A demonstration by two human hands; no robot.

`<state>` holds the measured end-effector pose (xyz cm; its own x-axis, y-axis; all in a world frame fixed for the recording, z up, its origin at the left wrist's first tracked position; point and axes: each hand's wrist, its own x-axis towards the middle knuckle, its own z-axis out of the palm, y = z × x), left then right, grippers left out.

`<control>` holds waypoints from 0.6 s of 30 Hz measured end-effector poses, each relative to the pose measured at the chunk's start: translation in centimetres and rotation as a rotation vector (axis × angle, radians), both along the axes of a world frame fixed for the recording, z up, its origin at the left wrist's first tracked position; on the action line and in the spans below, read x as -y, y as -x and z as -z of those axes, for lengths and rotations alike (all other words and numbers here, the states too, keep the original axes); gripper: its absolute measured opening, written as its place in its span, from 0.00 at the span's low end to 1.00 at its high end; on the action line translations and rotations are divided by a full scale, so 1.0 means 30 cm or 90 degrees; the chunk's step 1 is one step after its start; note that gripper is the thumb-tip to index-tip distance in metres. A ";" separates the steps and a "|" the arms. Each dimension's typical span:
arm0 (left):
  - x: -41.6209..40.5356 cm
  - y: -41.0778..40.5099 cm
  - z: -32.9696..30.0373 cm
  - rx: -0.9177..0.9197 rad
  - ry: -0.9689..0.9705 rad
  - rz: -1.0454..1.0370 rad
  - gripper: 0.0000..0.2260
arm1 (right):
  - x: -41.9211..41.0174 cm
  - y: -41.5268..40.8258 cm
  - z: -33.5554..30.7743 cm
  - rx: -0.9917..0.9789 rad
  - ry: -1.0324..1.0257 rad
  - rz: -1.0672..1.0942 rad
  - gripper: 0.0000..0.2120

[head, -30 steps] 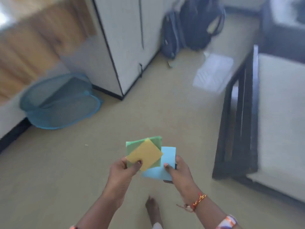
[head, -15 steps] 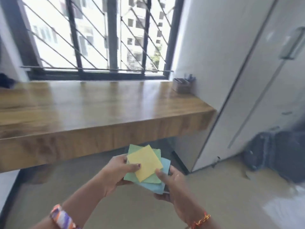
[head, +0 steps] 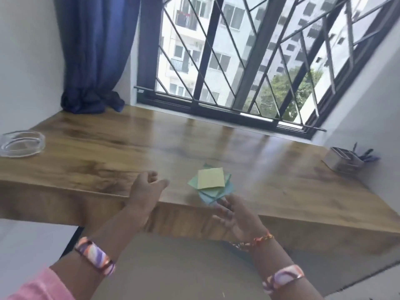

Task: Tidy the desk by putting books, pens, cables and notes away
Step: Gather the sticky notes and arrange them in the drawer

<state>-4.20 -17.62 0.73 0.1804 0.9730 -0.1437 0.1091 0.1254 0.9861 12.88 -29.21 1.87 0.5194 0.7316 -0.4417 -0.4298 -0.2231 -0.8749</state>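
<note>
Both hands hang loose and apart, the left hand (head: 144,192) at nine o'clock and the right hand (head: 234,215) at five o'clock of the fanned stack of yellow, green and blue paper notes (head: 211,184), which looks light, limp and slippery, best pinched by its near edge.

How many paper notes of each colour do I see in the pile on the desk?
Yellow notes: 1, on top
Green notes: 1 visible
Blue notes: at least 1, its layers too blurred to separate
Total: at least 3

My notes (head: 211,184) stacked near the desk (head: 86,161) edge, my right hand (head: 234,217) just beside them, my left hand (head: 145,191) loose, fingers (head: 161,183) empty
</note>
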 end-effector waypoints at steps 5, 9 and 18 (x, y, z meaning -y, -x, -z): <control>-0.065 0.152 0.243 -0.167 -0.023 -0.327 0.29 | -0.012 0.055 0.247 -0.051 0.169 -0.039 0.08; -0.117 0.249 0.475 0.259 0.331 -0.413 0.23 | -0.071 0.112 0.437 -0.181 0.239 -0.045 0.14; -0.191 0.227 0.658 0.566 0.552 -0.262 0.42 | -0.222 0.046 0.670 -0.460 0.013 0.263 0.22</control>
<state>-11.01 -11.89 -19.01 0.2507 0.6312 -0.7340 -0.7323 0.6195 0.2827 11.49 -22.56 -18.24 0.3272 0.5333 -0.7801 -0.9350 0.0632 -0.3490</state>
